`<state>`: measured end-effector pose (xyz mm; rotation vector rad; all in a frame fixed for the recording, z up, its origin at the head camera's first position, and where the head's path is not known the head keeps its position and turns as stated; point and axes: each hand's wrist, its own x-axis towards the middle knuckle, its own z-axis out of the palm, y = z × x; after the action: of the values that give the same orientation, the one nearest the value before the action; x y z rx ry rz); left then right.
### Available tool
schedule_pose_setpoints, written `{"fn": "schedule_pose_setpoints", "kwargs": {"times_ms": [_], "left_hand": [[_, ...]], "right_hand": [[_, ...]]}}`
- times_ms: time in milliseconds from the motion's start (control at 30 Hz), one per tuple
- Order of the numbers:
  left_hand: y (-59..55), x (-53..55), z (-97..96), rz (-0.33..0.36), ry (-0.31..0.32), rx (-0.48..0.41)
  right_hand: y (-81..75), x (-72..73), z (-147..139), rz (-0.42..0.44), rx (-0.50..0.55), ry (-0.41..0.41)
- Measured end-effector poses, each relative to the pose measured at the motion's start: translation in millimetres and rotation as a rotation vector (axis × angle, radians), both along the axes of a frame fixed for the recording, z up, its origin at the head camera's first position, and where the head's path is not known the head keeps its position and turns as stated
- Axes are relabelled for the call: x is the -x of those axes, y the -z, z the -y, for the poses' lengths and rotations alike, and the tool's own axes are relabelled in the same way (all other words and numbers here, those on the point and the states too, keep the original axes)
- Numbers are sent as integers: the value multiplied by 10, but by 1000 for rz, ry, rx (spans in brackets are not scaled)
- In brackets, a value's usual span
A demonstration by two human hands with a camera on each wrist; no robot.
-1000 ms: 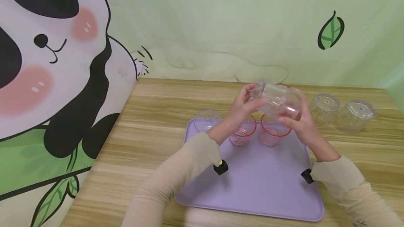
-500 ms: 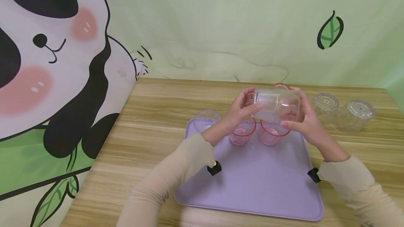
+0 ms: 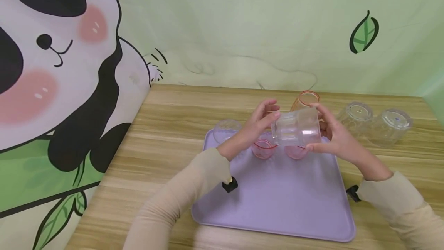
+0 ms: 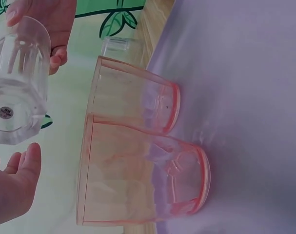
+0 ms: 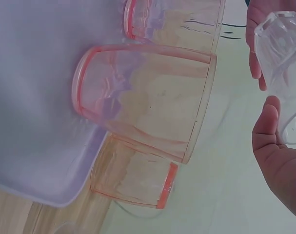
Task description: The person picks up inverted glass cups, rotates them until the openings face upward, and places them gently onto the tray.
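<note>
A clear plastic tumbler (image 3: 296, 126) lies sideways in the air, its base to the left and its mouth to the right. My right hand (image 3: 336, 138) grips it around the mouth end, thumb at the near side. At the base end is my left hand (image 3: 254, 126), fingers loosely extended; the left wrist view shows a gap between its fingertips (image 4: 33, 156) and the base, which bears a small dark round sticker (image 4: 6, 112). Below stand two pink-tinted tumblers with red rims, the left one (image 3: 263, 150) and the right one (image 3: 295, 152), upright on a purple tray (image 3: 284, 200).
Another clear tumbler (image 3: 226, 128) stands at the tray's back left. Behind the tray, on the wooden table (image 3: 166, 138), is an orange-tinted tumbler (image 3: 306, 98). Two clear tumblers, one (image 3: 359, 115) beside the other (image 3: 392, 126), stand upside down to the right. A panda-printed backdrop (image 3: 222, 30) rises behind.
The clear tumbler has come lower and nearer, now overlapping the pink tumblers. My left hand has slid off its base end; my right hand still grips it. The orange tumbler behind shows more.
</note>
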<state>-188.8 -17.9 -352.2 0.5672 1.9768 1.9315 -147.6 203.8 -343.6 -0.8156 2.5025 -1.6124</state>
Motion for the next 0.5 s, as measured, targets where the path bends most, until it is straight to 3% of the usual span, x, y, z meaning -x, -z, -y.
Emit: {"fn": "schedule_pose_setpoints", "kwargs": {"times_ms": [300, 500], "left_hand": [[-250, -155, 83, 30, -1, 12], [-257, -167, 95, 40, -4, -5]], "right_hand": [[-45, -64, -30, -40, -134, -5], [-53, -80, -58, -98, -167, -55]]}}
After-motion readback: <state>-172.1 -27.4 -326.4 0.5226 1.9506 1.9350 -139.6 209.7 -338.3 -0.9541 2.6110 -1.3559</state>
